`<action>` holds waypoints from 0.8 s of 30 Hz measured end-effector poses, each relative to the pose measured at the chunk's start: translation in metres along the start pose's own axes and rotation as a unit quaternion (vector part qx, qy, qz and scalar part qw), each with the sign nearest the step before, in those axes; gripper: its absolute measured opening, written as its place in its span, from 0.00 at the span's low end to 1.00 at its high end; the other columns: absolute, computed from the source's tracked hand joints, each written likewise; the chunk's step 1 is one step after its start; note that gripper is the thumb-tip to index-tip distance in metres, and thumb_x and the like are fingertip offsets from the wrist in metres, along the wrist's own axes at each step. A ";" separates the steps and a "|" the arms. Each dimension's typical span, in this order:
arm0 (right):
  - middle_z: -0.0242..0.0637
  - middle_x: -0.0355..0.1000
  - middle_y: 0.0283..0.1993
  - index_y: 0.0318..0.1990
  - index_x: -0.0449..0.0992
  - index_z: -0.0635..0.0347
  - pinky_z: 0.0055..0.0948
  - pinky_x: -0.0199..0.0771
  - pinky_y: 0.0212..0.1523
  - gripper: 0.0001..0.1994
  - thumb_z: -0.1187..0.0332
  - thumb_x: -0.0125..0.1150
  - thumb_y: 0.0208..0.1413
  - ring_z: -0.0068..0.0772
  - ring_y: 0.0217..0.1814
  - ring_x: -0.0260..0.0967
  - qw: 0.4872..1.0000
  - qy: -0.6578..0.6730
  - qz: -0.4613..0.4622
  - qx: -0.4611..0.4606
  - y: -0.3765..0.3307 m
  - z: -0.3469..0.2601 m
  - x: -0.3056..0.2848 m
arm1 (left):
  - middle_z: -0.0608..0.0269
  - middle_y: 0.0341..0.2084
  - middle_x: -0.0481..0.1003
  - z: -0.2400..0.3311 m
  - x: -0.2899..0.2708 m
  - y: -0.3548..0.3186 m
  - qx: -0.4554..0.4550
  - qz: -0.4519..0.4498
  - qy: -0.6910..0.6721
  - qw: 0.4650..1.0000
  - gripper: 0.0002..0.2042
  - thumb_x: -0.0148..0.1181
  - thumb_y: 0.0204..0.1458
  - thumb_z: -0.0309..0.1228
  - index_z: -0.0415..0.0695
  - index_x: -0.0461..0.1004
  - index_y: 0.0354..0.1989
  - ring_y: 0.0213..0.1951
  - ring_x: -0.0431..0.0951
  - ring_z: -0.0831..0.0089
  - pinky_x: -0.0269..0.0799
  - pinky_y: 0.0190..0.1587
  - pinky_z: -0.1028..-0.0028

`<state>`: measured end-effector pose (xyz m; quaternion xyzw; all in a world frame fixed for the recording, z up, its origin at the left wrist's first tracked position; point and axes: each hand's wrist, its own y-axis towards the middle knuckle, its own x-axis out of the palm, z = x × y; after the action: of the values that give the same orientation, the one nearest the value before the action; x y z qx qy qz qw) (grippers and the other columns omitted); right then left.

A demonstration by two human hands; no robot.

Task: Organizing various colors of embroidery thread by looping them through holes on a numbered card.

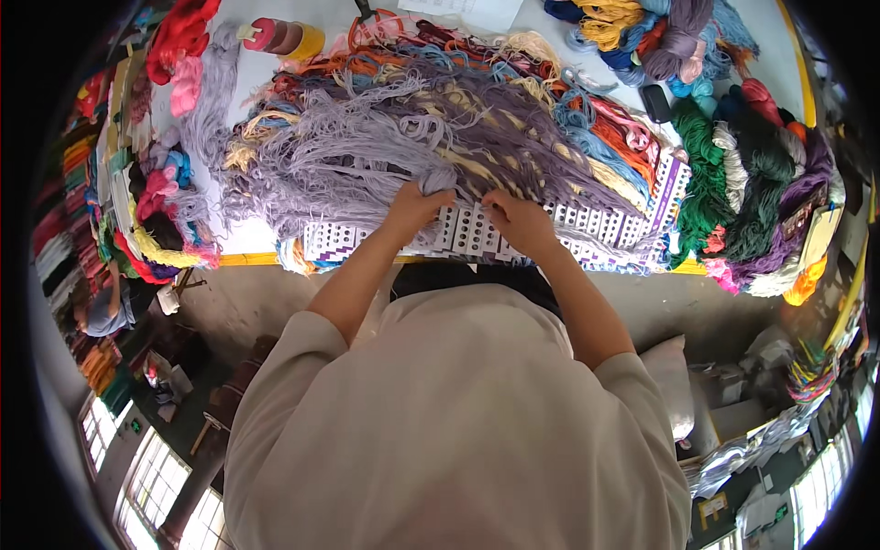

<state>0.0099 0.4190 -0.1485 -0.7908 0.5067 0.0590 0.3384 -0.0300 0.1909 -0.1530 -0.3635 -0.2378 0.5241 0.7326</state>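
In the middle of the table lies a wide heap of thread, with pale lavender thread (339, 151) on the left and darker purple thread (550, 156) on the right. Along its near edge runs a row of white punched cards (463, 231) with round holes. My left hand (412, 211) is closed on a bunch of the lavender thread at the cards' upper edge. Just to the right, my right hand (519, 222) has its fingers curled in a pinch over the cards. Whatever is between those fingertips is too small to make out.
Coloured skeins (742, 174) hang over the table's right end, beside a small black object (655, 104). Red and pink yarn (183, 46) lies at the left, near thread cones (282, 38). A white sheet of paper (472, 11) lies at the back. Another person (108, 307) is at the far left.
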 end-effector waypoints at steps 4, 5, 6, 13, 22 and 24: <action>0.41 0.75 0.28 0.42 0.73 0.49 0.40 0.71 0.31 0.09 0.61 0.55 0.57 0.45 0.31 0.74 1.000 -0.001 0.016 0.004 0.001 0.001 0.002 | 0.69 0.18 0.71 0.012 0.007 -0.020 -0.056 -0.098 -0.175 0.978 0.11 0.54 0.56 0.35 0.40 0.79 0.35 0.14 0.57 0.82 0.51 0.18 0.81; 0.42 0.75 0.28 0.43 0.74 0.50 0.40 0.72 0.31 0.10 0.59 0.57 0.55 0.46 0.31 0.74 1.000 -0.003 0.016 0.009 0.001 0.001 0.001 | 0.68 0.20 0.73 0.017 0.010 -0.027 -0.100 -0.168 -0.290 0.937 0.11 0.54 0.55 0.35 0.41 0.79 0.36 0.13 0.57 0.82 0.51 0.18 0.81; 0.43 0.75 0.28 0.43 0.74 0.51 0.40 0.72 0.31 0.12 0.58 0.59 0.54 0.46 0.31 0.74 1.000 -0.005 0.015 0.013 0.001 0.000 -0.001 | 0.68 0.20 0.73 0.023 0.014 -0.031 -0.100 -0.168 -0.289 0.937 0.11 0.54 0.55 0.35 0.41 0.79 0.36 0.13 0.57 0.82 0.51 0.18 0.81; 0.49 0.75 0.30 0.44 0.74 0.57 0.42 0.72 0.34 0.22 0.51 0.64 0.48 0.48 0.33 0.75 0.970 0.163 -0.167 0.063 0.009 0.004 -0.016 | 0.57 0.32 0.79 0.001 0.046 -0.016 0.054 -0.118 0.321 0.938 0.11 0.52 0.52 0.31 0.40 0.77 0.38 0.18 0.68 0.75 0.67 0.23 0.76; 0.42 0.77 0.32 0.46 0.70 0.49 0.43 0.72 0.36 0.22 0.47 0.63 0.49 0.48 0.35 0.75 0.994 -0.093 -0.057 0.031 0.006 -0.010 -0.008 | 0.74 0.18 0.62 0.056 -0.130 -0.083 -0.133 0.065 -0.289 0.946 0.05 0.54 0.57 0.31 0.47 0.68 0.30 0.14 0.56 0.88 0.48 0.11 0.87; 0.41 0.76 0.31 0.46 0.70 0.49 0.43 0.72 0.35 0.22 0.47 0.63 0.49 0.48 0.35 0.75 0.994 -0.081 -0.057 0.034 0.007 -0.007 -0.009 | 0.73 0.17 0.60 0.051 -0.220 -0.091 -0.062 0.012 -0.348 0.935 0.07 0.51 0.59 0.32 0.46 0.68 0.30 0.13 0.53 0.87 0.47 0.11 0.86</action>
<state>-0.0026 0.4201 -0.1426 -0.7987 0.4335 0.0863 0.4083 -0.0875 -0.0186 -0.0424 -0.2056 -0.5055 0.6111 0.5734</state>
